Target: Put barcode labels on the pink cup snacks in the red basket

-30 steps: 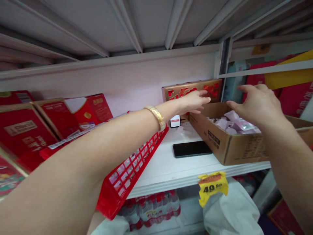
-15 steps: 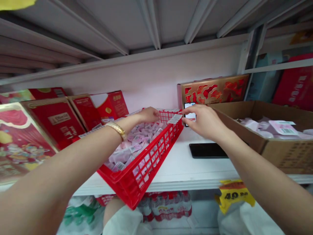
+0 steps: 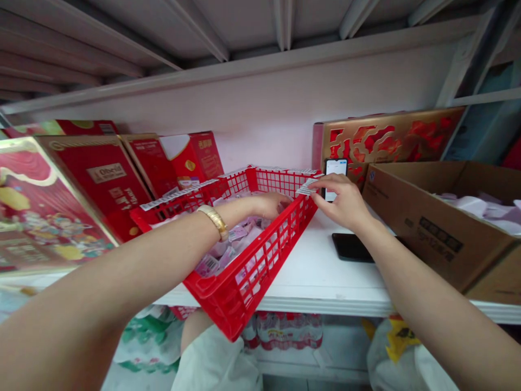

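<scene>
Step in hand, my read: left hand (image 3: 271, 206) working in the packets (image 3: 240, 236), right hand (image 3: 344, 202) on a barcode label (image 3: 306, 187) at the basket (image 3: 223, 304) rim.

To do it well: lift one label by its edge, thumb under, so it doesn't curl or stick to its neighbours. Bring a single packet up to it, flat side out, press once. Basket's near end overhangs the shelf (image 3: 293, 282), so don't lean on it; could tip.

Hand state: left is down in the basket, fingertips partly hidden, can't tell if they're clamped on a packet. Right has thumb and index at the label; can't tell if pinched.

Positions: packets lie under the left hand and run back toward its wrist. Label is right at the right fingertips, just right of the left hand. Black phone (image 3: 352, 247) sits below the right hand; carton (image 3: 415, 222) is off to its right.
</scene>
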Demonstrator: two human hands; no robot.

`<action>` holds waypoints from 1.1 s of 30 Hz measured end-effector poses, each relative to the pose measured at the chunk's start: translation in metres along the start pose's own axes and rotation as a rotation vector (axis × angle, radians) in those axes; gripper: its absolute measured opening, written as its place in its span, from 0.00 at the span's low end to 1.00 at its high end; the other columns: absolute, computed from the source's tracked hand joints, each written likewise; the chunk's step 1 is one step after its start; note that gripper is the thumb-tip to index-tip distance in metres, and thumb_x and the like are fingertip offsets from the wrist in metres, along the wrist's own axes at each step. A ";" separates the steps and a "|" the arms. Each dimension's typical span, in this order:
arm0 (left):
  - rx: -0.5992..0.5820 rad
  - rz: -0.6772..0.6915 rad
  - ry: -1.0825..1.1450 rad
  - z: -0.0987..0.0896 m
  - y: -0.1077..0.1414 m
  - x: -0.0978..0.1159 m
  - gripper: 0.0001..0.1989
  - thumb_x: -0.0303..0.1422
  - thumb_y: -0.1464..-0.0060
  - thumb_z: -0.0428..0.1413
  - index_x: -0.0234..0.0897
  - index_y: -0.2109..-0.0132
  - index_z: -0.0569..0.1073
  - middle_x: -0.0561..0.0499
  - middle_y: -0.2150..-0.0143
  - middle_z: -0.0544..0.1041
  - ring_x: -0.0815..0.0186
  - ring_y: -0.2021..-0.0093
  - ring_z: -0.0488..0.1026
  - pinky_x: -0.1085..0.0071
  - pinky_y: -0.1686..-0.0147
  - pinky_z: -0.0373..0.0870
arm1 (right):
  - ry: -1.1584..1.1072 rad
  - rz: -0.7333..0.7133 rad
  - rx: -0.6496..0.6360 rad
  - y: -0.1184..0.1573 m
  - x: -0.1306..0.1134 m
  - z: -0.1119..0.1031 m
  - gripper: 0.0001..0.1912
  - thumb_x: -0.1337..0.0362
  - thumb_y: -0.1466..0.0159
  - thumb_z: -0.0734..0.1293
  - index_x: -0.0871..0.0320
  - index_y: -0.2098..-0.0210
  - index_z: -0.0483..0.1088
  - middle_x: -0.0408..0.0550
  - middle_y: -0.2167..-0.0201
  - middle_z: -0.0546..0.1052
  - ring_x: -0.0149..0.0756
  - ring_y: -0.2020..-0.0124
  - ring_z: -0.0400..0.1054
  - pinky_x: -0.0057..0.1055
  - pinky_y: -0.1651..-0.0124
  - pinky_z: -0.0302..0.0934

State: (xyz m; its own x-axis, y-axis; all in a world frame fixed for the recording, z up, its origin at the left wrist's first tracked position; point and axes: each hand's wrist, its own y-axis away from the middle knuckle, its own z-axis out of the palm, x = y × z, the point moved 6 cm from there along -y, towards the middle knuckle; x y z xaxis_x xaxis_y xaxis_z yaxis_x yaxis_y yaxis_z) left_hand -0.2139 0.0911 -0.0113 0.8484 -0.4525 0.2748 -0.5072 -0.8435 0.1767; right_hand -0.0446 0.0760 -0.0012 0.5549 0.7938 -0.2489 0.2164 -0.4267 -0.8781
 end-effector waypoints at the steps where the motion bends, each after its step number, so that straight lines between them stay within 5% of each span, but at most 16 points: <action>1: 0.020 -0.011 -0.031 0.000 0.001 0.002 0.23 0.32 0.56 0.60 0.36 0.49 0.77 0.49 0.56 0.81 0.62 0.61 0.75 0.72 0.62 0.67 | -0.002 -0.007 -0.010 0.001 0.000 0.001 0.07 0.65 0.42 0.69 0.53 0.65 0.79 0.49 0.64 0.81 0.43 0.59 0.73 0.41 0.52 0.65; 10: 0.284 -0.052 0.025 -0.024 0.003 -0.014 0.15 0.34 0.58 0.64 0.35 0.61 0.79 0.50 0.64 0.79 0.63 0.64 0.73 0.72 0.66 0.64 | 0.040 0.016 -0.043 0.004 0.009 0.011 0.05 0.63 0.40 0.70 0.53 0.66 0.80 0.49 0.65 0.81 0.44 0.60 0.73 0.43 0.52 0.64; 13: 0.390 -0.093 0.229 -0.036 0.013 -0.019 0.17 0.32 0.59 0.66 0.34 0.59 0.76 0.49 0.62 0.78 0.66 0.65 0.73 0.72 0.66 0.67 | 0.049 0.008 -0.044 0.003 0.009 0.012 0.06 0.62 0.38 0.69 0.53 0.67 0.80 0.50 0.66 0.81 0.43 0.61 0.73 0.42 0.53 0.64; 18: 0.326 -0.043 0.635 -0.037 0.023 -0.011 0.19 0.33 0.55 0.68 0.37 0.57 0.71 0.52 0.63 0.76 0.72 0.72 0.73 0.74 0.73 0.68 | 0.058 0.012 -0.033 0.003 0.007 0.015 0.08 0.63 0.37 0.67 0.53 0.69 0.79 0.50 0.67 0.81 0.44 0.60 0.72 0.42 0.54 0.63; 24: 0.356 -0.059 0.750 -0.039 0.025 -0.008 0.20 0.27 0.60 0.71 0.37 0.60 0.72 0.54 0.66 0.75 0.78 0.77 0.66 0.76 0.77 0.57 | 0.084 0.018 -0.006 0.003 0.006 0.017 0.09 0.65 0.36 0.66 0.55 0.70 0.78 0.51 0.67 0.80 0.44 0.61 0.71 0.41 0.55 0.62; 27: 0.369 -0.084 0.812 -0.037 0.025 -0.008 0.23 0.26 0.63 0.72 0.37 0.59 0.73 0.54 0.63 0.76 0.79 0.76 0.65 0.76 0.76 0.57 | 0.092 0.035 0.003 0.003 0.006 0.017 0.09 0.65 0.36 0.66 0.54 0.71 0.77 0.50 0.67 0.80 0.44 0.61 0.71 0.41 0.55 0.61; 33: 0.291 -0.054 0.813 -0.031 0.024 -0.001 0.19 0.27 0.65 0.72 0.34 0.64 0.74 0.58 0.72 0.72 0.76 0.74 0.66 0.76 0.74 0.60 | 0.102 0.055 0.022 0.003 0.004 0.016 0.10 0.65 0.36 0.65 0.54 0.71 0.77 0.49 0.68 0.80 0.44 0.61 0.71 0.41 0.54 0.61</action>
State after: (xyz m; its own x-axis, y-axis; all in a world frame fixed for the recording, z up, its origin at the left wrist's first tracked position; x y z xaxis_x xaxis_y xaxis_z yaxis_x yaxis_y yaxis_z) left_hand -0.2317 0.0805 0.0222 0.4417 -0.1558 0.8835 -0.3164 -0.9486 -0.0092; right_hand -0.0551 0.0846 -0.0118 0.6444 0.7209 -0.2550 0.1662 -0.4576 -0.8735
